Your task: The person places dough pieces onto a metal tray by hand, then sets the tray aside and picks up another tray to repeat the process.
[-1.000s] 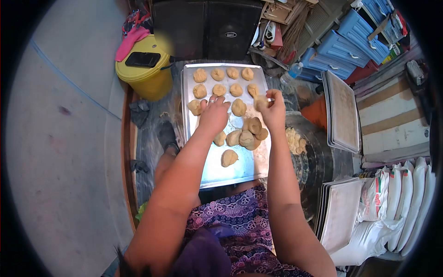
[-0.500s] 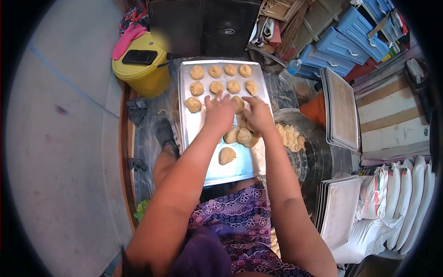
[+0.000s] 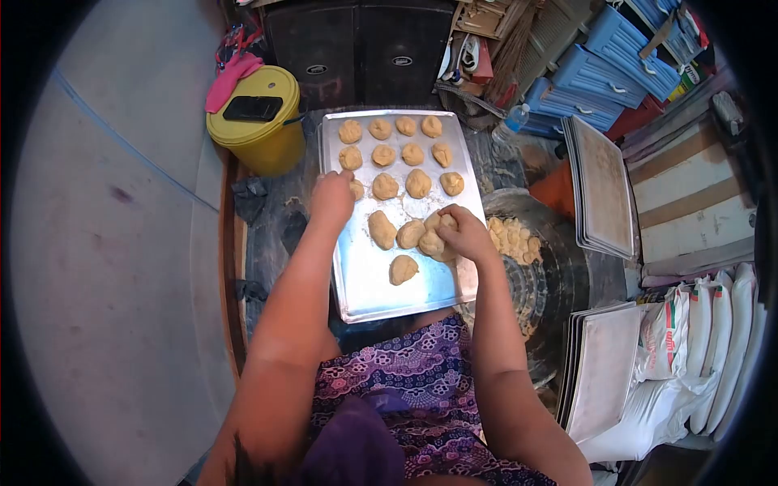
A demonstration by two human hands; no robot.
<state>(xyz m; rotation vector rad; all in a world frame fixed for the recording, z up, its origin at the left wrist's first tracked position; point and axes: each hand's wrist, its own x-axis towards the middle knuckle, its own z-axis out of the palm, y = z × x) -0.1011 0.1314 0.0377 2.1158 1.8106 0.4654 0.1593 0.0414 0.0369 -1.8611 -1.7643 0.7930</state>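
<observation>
A metal baking tray in front of me carries several rounded pieces of yellowish dough in rows. My left hand is at the tray's left side, fingers curled over a dough ball in the third row, partly covering it. My right hand closes on a piece of dough at the right of a cluster of dough balls. A longer dough piece lies left of the cluster. One single dough ball sits nearer to me.
On my right a large round dark basin holds more dough pieces. Stacked trays lean beyond it, with another stack nearer me. A yellow bucket with a phone on its lid stands at the far left.
My left hand has moved left from the third row's middle to its left end. My right hand has come down to the cluster. Dough balls under the hands are now uncovered.
</observation>
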